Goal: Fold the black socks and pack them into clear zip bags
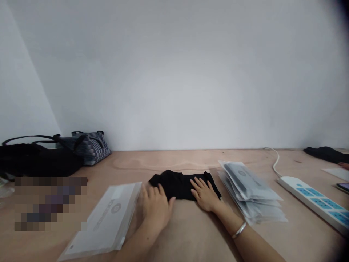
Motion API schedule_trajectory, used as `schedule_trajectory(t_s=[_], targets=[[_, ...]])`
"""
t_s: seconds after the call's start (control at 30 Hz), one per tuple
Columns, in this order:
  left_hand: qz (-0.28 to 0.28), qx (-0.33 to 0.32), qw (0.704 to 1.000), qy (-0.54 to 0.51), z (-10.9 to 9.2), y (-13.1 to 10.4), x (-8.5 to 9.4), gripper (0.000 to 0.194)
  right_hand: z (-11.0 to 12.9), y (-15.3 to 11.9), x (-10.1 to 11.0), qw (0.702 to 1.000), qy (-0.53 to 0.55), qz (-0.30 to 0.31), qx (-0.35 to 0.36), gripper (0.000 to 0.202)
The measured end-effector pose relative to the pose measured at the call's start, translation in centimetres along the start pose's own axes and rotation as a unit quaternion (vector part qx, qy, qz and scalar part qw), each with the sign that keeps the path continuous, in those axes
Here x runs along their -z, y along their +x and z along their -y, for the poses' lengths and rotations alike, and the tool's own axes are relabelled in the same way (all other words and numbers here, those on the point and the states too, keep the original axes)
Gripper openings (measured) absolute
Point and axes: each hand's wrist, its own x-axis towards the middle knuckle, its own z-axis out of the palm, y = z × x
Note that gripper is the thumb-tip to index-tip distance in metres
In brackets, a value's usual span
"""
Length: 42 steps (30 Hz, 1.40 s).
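Note:
A folded black cloth item (174, 183) lies on the wooden table; its exact kind I cannot make out. My right hand (204, 193) rests flat on its right part with fingers spread, a silver bangle on the wrist. At the cloth's left end is my left hand (156, 205), slightly blurred, fingers apart and fingertips at its near left edge. Left of that hand lies a stack of frosted zip bags (109, 214) with grey print. On the right, a pile of similar zip bags (248, 185) stands, the top one with something dark inside.
A white power strip (313, 200) with blue sockets and a cord lies at the right. A striped bag (94, 149) and a black bag (40, 160) sit at the back left. Another black cloth (325, 154) lies far right. A wall (191, 72) rises behind the table.

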Motion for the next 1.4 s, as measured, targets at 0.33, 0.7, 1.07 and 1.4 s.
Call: schedule_trajectory(t_s=[0.33,0.7,1.07,1.4], targets=[[0.098,-0.03,0.99,-0.096,0.8,3.0,-1.9,0.059,0.0,-0.1,-0.1,1.0,0.001,-0.006,-0.01,0.053],[0.154,0.028,0.976,-0.148,2.4,5.4,-3.0,0.057,0.4,1.0,0.8,0.994,-0.037,-0.078,-0.062,0.045],[0.049,0.028,0.981,-0.184,4.8,8.5,-4.7,0.027,-0.5,4.8,2.3,0.99,-0.078,-0.102,-0.057,0.035],[0.045,-0.088,0.949,-0.298,7.1,5.8,-0.4,0.018,1.4,0.4,4.6,0.978,-0.143,-0.147,-0.048,0.029]])
